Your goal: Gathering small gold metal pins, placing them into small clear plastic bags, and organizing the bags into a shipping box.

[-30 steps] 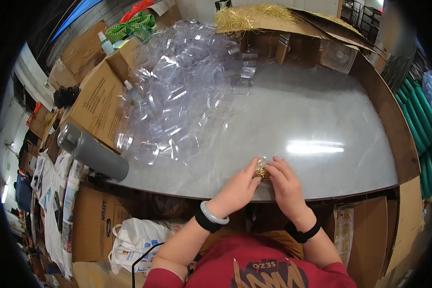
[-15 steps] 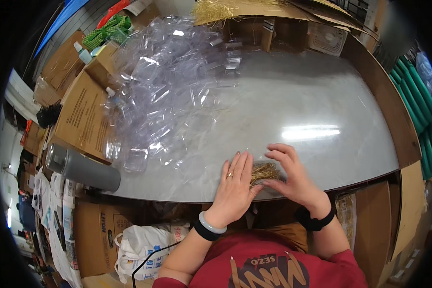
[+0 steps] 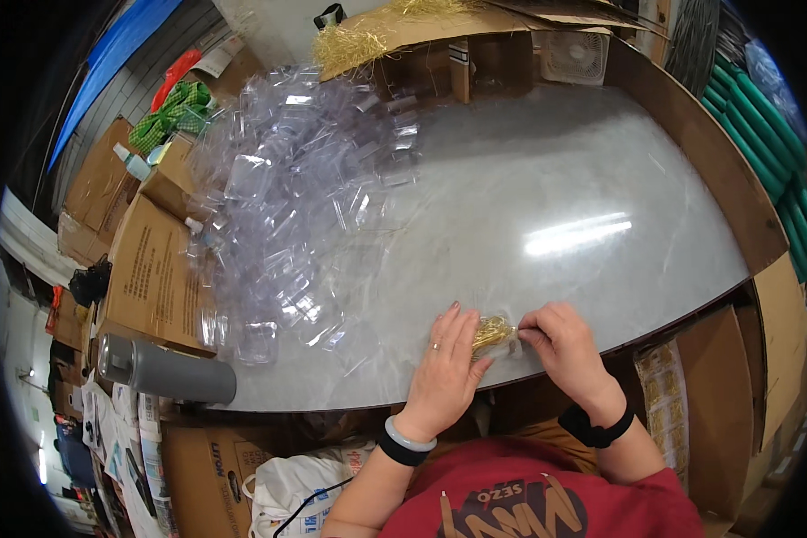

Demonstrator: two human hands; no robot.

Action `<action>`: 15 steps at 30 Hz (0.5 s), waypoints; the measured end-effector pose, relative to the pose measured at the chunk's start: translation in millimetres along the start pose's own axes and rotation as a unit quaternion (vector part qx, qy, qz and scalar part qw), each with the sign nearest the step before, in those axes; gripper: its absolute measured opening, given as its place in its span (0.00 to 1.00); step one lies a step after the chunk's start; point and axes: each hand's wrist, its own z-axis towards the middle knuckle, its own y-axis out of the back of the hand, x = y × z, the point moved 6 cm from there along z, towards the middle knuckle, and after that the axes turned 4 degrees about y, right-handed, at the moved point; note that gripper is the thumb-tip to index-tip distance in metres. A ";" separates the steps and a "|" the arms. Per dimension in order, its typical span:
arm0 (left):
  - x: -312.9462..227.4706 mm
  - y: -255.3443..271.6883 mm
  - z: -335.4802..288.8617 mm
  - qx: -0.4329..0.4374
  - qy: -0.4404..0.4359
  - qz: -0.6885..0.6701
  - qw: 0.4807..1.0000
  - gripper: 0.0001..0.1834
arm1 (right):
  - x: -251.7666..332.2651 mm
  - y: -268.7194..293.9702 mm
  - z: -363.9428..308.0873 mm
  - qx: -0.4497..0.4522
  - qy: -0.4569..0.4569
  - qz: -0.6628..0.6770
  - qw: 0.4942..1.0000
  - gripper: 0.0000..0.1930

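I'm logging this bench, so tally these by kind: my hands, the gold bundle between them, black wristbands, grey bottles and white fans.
Hands: 2 (left hand, right hand)
Gold bundle: 1
Black wristbands: 2
Grey bottle: 1
White fan: 1
Total: 7

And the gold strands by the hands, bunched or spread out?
Bunched: the gold strands form one small clump on the table between the left hand and right hand.

You work in what looks like a packing workshop, its gray tabletop heaped at left with clear plastic packaging, cardboard boxes alongside, gold strands on a cardboard sheet beyond.
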 end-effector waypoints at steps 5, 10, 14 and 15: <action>1.2 1.8 -2.4 0.008 -0.007 -0.006 1.000 0.34 | 6.1 4.4 15.1 0.032 0.033 0.027 0.999 0.06; 2.7 3.7 -1.6 0.010 0.000 -0.046 0.999 0.35 | 11.2 -12.3 27.7 0.087 0.010 0.073 0.993 0.11; 3.2 4.0 -4.1 0.009 0.000 -0.031 0.999 0.35 | 2.6 -16.9 5.7 -0.013 -0.048 0.133 0.990 0.18; 3.0 1.8 -4.4 0.012 -0.002 -0.027 1.000 0.35 | 7.5 -15.9 -2.7 -0.030 0.002 0.031 0.999 0.20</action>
